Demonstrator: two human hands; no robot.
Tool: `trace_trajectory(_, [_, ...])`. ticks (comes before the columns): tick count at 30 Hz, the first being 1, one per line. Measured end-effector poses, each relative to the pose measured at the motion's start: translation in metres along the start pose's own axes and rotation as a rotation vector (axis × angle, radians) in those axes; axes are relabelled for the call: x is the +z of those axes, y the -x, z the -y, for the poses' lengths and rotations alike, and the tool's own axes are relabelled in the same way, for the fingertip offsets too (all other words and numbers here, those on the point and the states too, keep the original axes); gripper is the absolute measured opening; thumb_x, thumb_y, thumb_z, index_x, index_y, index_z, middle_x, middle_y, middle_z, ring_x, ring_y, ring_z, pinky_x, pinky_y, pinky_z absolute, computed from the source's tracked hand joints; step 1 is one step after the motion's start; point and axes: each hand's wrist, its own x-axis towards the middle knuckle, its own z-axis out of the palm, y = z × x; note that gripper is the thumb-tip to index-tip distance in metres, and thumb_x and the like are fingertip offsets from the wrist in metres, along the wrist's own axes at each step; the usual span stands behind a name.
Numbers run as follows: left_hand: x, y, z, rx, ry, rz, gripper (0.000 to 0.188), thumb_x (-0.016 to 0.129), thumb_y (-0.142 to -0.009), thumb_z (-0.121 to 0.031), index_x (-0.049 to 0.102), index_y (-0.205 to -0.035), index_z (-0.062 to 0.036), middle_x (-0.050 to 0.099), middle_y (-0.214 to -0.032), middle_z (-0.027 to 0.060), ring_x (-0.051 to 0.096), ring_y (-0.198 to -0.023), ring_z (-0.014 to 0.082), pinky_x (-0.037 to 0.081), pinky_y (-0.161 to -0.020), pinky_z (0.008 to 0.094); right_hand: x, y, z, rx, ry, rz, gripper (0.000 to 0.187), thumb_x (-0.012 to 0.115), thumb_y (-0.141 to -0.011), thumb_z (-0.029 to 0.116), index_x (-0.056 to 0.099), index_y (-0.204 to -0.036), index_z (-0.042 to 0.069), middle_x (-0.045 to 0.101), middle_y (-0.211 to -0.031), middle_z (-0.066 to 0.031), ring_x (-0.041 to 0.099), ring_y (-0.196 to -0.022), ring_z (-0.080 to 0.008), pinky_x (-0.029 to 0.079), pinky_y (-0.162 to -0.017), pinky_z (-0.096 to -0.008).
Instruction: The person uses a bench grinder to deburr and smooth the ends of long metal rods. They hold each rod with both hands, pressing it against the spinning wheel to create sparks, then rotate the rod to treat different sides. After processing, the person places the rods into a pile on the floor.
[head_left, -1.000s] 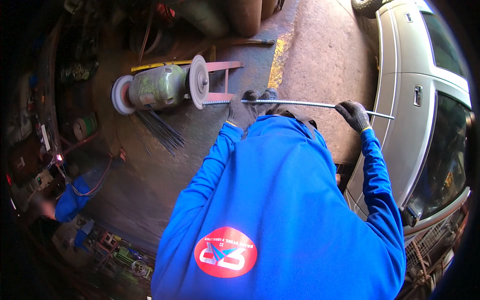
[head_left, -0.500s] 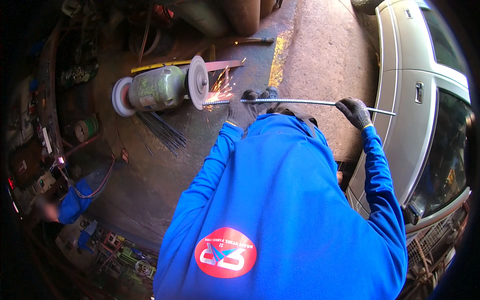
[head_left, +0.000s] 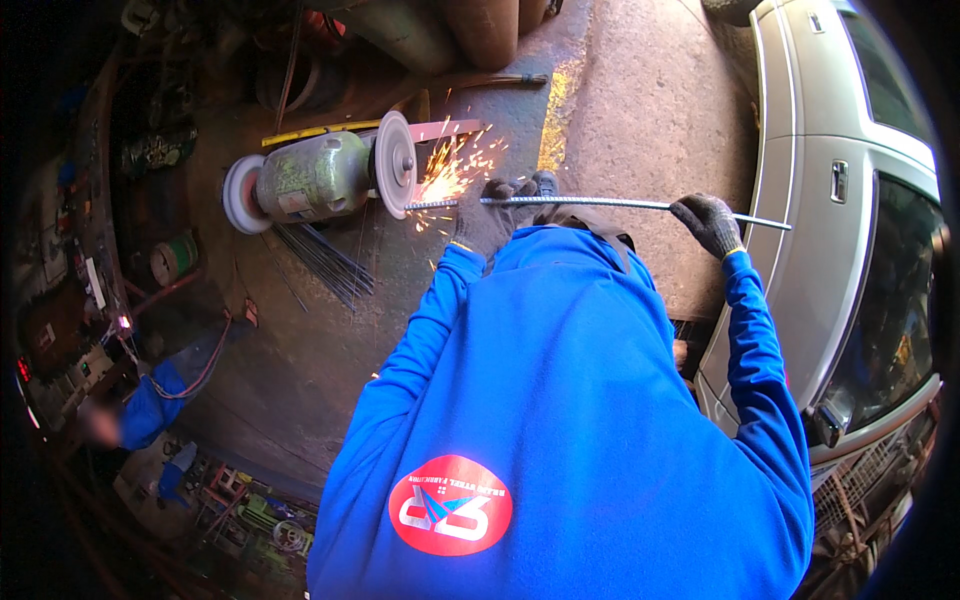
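One ribbed metal rod (head_left: 600, 203): lies almost level on the far side of the blue shirt (head_left: 600, 400), held at two places; its left end meets the rim of the right grinding wheel (head_left: 392, 165).
Left hand (head_left: 483, 222): dark knitted glove with a yellow wrist edge, fingers wrapped narrowly around the rod near that wheel.
Right hand (head_left: 710, 226): similar glove, fingers folded over the rod short of its right end, well apart from the left hand.
Sparks (head_left: 445, 180): an orange spray where rod and wheel meet, thickest on the far side and to the right, with a few specks nearer.
Bench grinder (head_left: 320, 178): worn green body, a wheel at each end; the left grinding wheel (head_left: 243, 193) stands well apart from the rod.
Yellow bar (head_left: 310, 132): just beyond the grinder, on its far side.
Loose rods (head_left: 325, 262): a dark, fanned bundle on the floor (head_left: 275, 340), on the grinder's near side.
Silver vehicle (head_left: 815, 220): along the right; whether the rod's tip touches it, I cannot tell.
Co-worker (head_left: 150, 410): in blue, at the near left.
Red oval badge (head_left: 450, 505): on the shirt, near side.
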Motion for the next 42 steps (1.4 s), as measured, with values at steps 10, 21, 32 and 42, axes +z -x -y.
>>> trace_trajectory(10, [0.011, 0.010, 0.004, 0.039, -0.030, -0.010, 0.034, 0.046, -0.104, -0.028, 0.059, -0.089, -0.0007, 0.062, -0.072, 0.0140, 0.065, -0.100, 0.0516, 0.043, -0.096, 0.0798, 0.008, 0.003, -0.003, 0.067, -0.035, 0.036, 0.042, 0.064, -0.093, 0.046, 0.077, -0.099, 0.006, 0.072, -0.098, -0.0198, 0.069, -0.091, -0.0391, 0.053, -0.080, -0.0471])
trace_trajectory(21, [0.021, 0.017, 0.008, 0.090, -0.091, -0.108, 0.029, 0.048, -0.103, -0.029, 0.058, -0.088, -0.0060, 0.060, -0.067, 0.0091, 0.066, -0.075, 0.0294, 0.045, -0.093, 0.0789, 0.010, 0.006, 0.001, 0.083, -0.050, 0.008, 0.043, 0.065, -0.092, 0.047, 0.077, -0.097, 0.006, 0.073, -0.094, -0.0189, 0.070, -0.087, -0.0382, 0.054, -0.077, -0.0469])
trace_trajectory(32, [0.016, 0.013, 0.004, 0.043, -0.067, -0.113, 0.026, 0.054, -0.099, -0.023, 0.061, -0.082, -0.0041, 0.061, -0.066, 0.0121, 0.066, -0.098, 0.0494, 0.047, -0.094, 0.0754, 0.013, 0.006, 0.004, 0.126, -0.081, 0.033, 0.043, 0.065, -0.092, 0.048, 0.077, -0.097, 0.006, 0.073, -0.095, -0.0190, 0.070, -0.088, -0.0372, 0.053, -0.077, -0.0460])
trace_trajectory(42, [0.013, 0.011, 0.003, 0.029, 0.001, -0.151, 0.030, 0.051, -0.100, -0.021, 0.056, -0.077, -0.0023, 0.060, -0.069, 0.0161, 0.065, -0.103, 0.0504, 0.048, -0.095, 0.0746, 0.009, 0.005, 0.009, 0.130, -0.100, 0.040, 0.042, 0.065, -0.093, 0.046, 0.076, -0.098, 0.006, 0.073, -0.096, -0.0185, 0.070, -0.090, -0.0367, 0.053, -0.077, -0.0452])
